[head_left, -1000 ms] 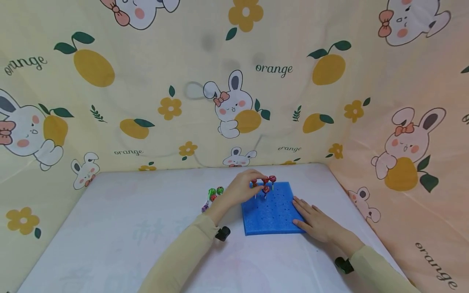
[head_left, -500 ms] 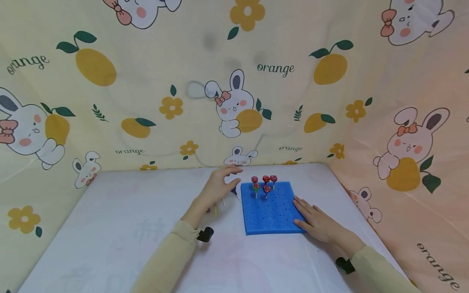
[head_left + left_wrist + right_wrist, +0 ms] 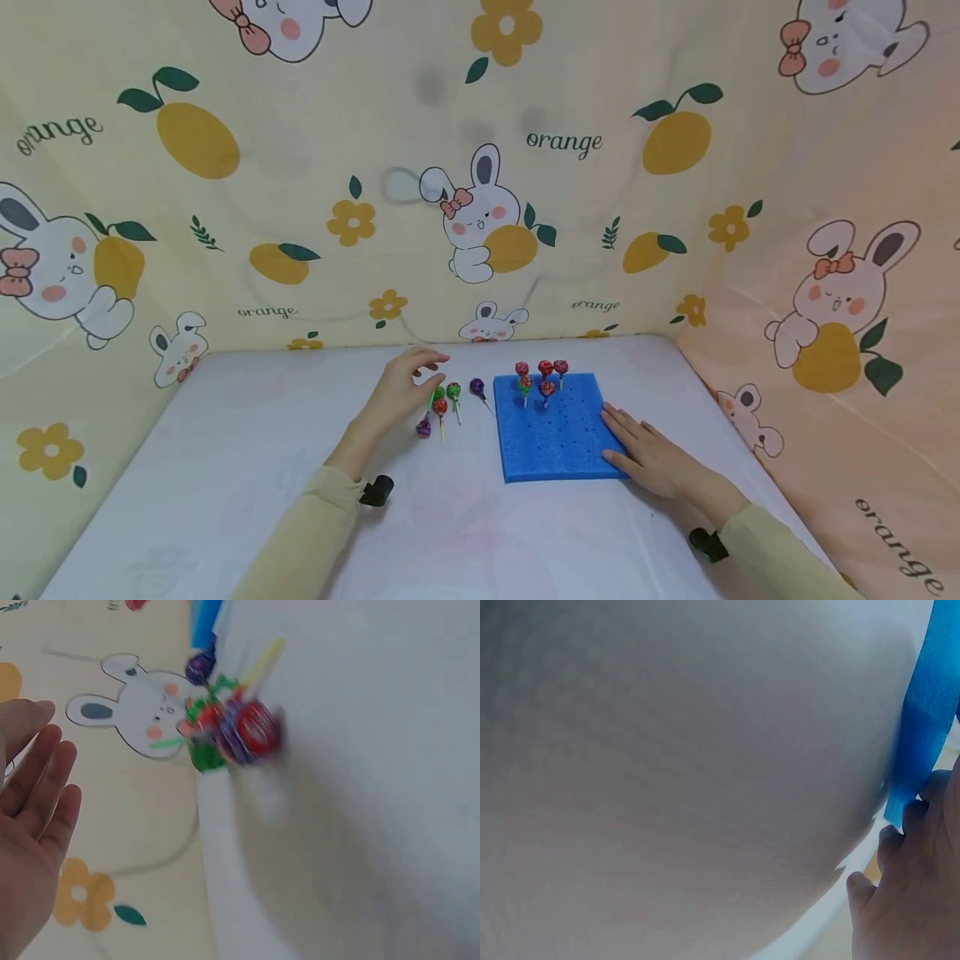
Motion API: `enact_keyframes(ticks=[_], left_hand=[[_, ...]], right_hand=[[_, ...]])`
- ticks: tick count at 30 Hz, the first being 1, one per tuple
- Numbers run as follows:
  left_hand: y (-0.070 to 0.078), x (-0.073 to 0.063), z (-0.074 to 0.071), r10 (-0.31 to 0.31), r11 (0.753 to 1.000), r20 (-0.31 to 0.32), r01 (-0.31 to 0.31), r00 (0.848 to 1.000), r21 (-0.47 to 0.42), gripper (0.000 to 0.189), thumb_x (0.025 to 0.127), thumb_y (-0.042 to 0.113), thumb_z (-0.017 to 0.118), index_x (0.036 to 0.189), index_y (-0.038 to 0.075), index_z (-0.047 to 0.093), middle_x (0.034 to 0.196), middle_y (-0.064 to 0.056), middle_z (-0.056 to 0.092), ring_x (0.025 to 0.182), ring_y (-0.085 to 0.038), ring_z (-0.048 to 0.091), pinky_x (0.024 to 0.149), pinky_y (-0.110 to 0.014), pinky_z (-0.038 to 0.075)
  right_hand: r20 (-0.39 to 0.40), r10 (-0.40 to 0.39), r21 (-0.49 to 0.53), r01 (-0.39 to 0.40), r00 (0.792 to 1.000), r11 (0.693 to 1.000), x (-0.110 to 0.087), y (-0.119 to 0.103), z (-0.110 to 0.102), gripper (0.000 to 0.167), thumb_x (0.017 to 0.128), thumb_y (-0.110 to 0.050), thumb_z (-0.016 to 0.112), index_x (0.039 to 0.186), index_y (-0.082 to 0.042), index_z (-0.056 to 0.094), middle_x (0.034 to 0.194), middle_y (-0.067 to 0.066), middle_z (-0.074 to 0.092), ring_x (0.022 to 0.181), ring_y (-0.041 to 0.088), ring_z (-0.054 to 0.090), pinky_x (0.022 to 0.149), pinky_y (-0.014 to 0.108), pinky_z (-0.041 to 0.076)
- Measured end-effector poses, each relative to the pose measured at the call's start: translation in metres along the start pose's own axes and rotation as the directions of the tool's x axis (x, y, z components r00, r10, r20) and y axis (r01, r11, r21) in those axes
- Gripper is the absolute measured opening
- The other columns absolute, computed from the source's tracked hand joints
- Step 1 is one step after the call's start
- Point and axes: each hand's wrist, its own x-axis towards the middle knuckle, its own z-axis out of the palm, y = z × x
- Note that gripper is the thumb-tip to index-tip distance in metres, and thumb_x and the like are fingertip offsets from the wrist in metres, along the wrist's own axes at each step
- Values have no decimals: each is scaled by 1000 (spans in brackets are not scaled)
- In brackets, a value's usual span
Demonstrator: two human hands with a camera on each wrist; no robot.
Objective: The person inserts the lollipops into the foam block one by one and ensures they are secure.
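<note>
My left hand (image 3: 397, 387) hovers just left of a loose group of lollipops, its fingers relaxed and holding nothing. In that group lie a red lollipop (image 3: 440, 406), a green lollipop (image 3: 453, 390) and a purple-wrapped lollipop (image 3: 423, 427). A dark purple lollipop (image 3: 477, 386) lies apart, its stick pointing toward the blue foam board (image 3: 555, 450). Several lollipops stand upright in the board's back left part, among them a red and green lollipop (image 3: 525, 384). My right hand (image 3: 660, 458) rests with straight fingers on the board's right edge. The left wrist view shows the left hand (image 3: 34, 802) empty.
Rows of small holes cover the foam board. A white-covered table (image 3: 247, 467) carries everything. Behind it hangs a printed cloth (image 3: 360, 275) with rabbits and oranges, which continues along the right side.
My left hand has let go of a lollipop standing in the board and moved left, past the loose lollipops, uncovering them. The right hand stays on the board's edge.
</note>
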Motion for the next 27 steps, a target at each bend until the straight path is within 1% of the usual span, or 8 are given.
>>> enact_keyframes(ticks=[4, 7, 10, 14, 16, 20, 24, 27], left_hand=[[-5, -10, -9, -16, 999, 40, 14, 999, 34, 29, 92, 2, 76, 121, 4, 74, 120, -9, 70, 103, -26, 69, 85, -47, 57], [-6, -17, -14, -47, 997, 104, 41, 993, 68, 29, 92, 1, 75, 121, 5, 74, 120, -9, 70, 102, -26, 68, 86, -47, 58], [-5, -23, -18, -70, 993, 177, 52, 982, 107, 29, 93, 1, 75, 121, 6, 74, 120, -8, 69, 102, -24, 68, 88, -46, 57], [-5, -28, -19, -58, 987, 270, 15, 961, 158, 26, 94, 3, 74, 120, 5, 75, 118, -6, 69, 101, -22, 67, 90, -44, 57], [-6, -30, -19, -59, 984, 308, 4, 950, 178, 24, 95, 4, 74, 119, 5, 75, 118, -6, 69, 104, -23, 67, 92, -44, 57], [-7, -35, -17, -87, 973, 364, 0, 927, 231, 22, 95, 6, 74, 117, 8, 76, 116, -5, 69, 107, -24, 67, 95, -44, 57], [-9, -37, -15, -67, 959, 395, -51, 916, 280, 22, 94, 6, 74, 115, 8, 78, 113, -5, 70, 104, -23, 68, 94, -43, 58], [-10, -38, -14, -40, 953, 403, -87, 914, 291, 21, 92, 6, 76, 113, 8, 79, 111, -4, 70, 103, -23, 69, 94, -44, 58]], right_hand=[[-12, -13, 0, 13, 1000, 1000, -1, -1, -1, 77, 108, -52, 47, 162, 0, 29, 169, 22, 25, 152, 49, 26, 119, 70, 24], [-2, -2, 4, 2, 1000, 1000, 0, -1, -1, 78, 108, -53, 47, 163, -2, 28, 170, 20, 24, 153, 47, 24, 120, 69, 22], [6, 1, -5, -1, 1000, 1000, 0, 1, 1, 78, 108, -54, 45, 163, -2, 27, 170, 20, 22, 154, 46, 23, 120, 68, 22], [7, 7, -16, -7, 1000, 1000, -1, 3, 1, 79, 108, -56, 44, 163, -3, 26, 170, 19, 22, 154, 46, 23, 121, 68, 22], [8, 13, -18, -13, 1000, 1000, -1, 3, 1, 80, 107, -56, 44, 164, -3, 26, 171, 19, 21, 154, 45, 23, 121, 68, 21], [10, 15, -18, -15, 1000, 1000, -1, 3, 1, 79, 107, -56, 44, 163, -3, 26, 171, 19, 21, 154, 46, 23, 121, 68, 21], [11, 11, -15, -11, 1000, 1000, -1, 3, 2, 79, 108, -55, 45, 163, -2, 26, 170, 20, 22, 154, 46, 23, 121, 68, 21], [14, 13, -14, -13, 1000, 1000, -1, 3, 1, 79, 107, -56, 45, 163, -3, 26, 170, 19, 22, 154, 45, 23, 121, 68, 21]])
